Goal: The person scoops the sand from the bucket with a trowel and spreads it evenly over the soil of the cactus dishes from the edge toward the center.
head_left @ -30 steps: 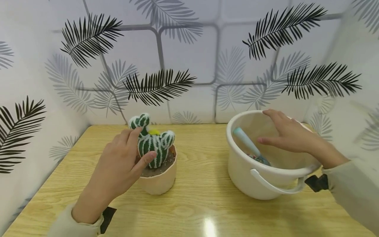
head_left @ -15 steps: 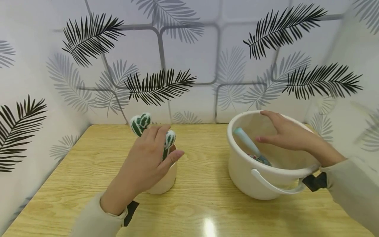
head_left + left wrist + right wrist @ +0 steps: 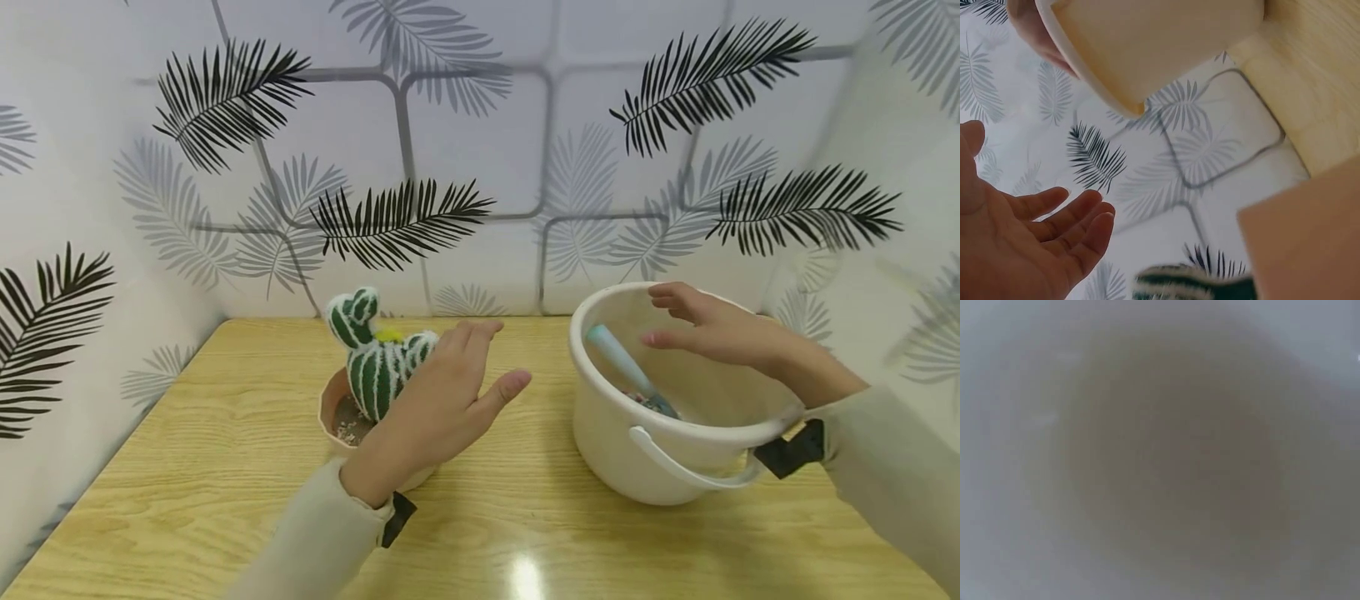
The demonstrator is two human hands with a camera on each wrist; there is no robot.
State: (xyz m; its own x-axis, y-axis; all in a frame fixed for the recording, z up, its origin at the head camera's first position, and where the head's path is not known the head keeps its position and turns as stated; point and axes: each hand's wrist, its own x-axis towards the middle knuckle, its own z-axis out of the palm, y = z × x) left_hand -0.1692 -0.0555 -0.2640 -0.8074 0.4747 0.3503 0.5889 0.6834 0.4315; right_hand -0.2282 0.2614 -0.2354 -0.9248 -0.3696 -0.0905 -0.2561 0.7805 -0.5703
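Observation:
My left hand (image 3: 442,400) hovers with relaxed fingers and thumb spread, in front of a knitted green-and-white cactus (image 3: 375,375) in a peach pot (image 3: 330,417). It hides part of both; the left wrist view shows the palm and fingers (image 3: 1079,231) with nothing in them. Over the mouth of a white bucket (image 3: 622,450) is my right hand (image 3: 727,329), its fingers loosely bent and holding nothing. A tool with a light blue handle (image 3: 618,354) leans inside the bucket, its lower end among small multicoloured bits. The right wrist view is only a blur.
Both pot and bucket stand on a pale wooden table (image 3: 525,500). The bucket's handle (image 3: 675,471) hangs down its front. Behind the table rises a leaf-patterned wall (image 3: 480,133), and more of it closes in on both sides.
My left hand has moved right across the front of the cactus, towards the bucket, uncovering the pot's left side. The right hand stays over the bucket, its fingers slightly more bent.

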